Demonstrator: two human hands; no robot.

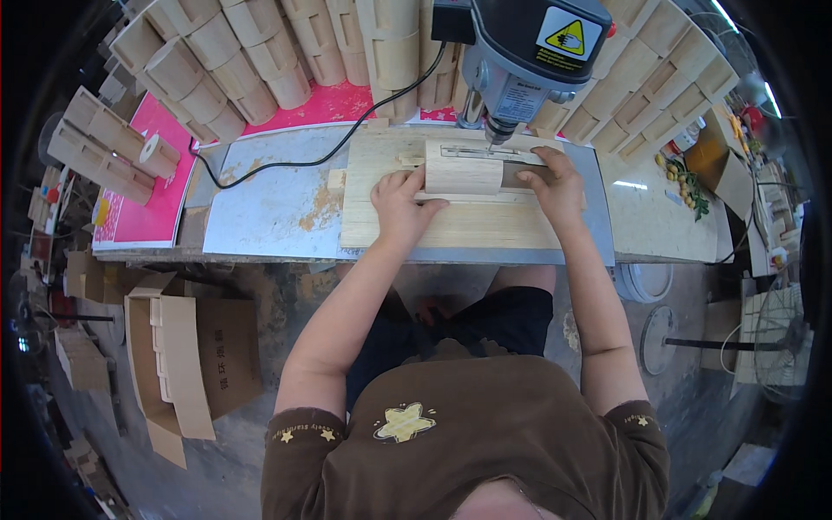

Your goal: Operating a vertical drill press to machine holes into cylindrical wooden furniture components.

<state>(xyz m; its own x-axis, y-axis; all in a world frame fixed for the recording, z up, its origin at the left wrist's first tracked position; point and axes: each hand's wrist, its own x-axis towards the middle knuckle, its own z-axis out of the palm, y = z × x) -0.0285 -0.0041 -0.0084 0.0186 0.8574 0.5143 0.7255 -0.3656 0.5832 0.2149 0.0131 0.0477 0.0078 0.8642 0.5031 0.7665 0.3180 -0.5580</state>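
Observation:
A pale wooden block with a rounded face (461,168) lies on a flat wooden board (381,227) below the drill press (511,91). My left hand (401,206) grips the block's left end, its thumb stretched along the near side. At the block's right end sits a dark brown piece (522,177). My right hand (559,186) closes around that brown piece, thumb on the near side and fingers on the far side. The drill chuck (500,130) hangs just beyond the block, close to a slotted strip (485,152) along its far edge.
Stacked wooden blocks (247,82) line the back left, with more (663,78) at the back right. A black cable (325,156) loops over the table at left. An open cardboard box (186,355) stands on the floor to the left. A fan (776,345) is at right.

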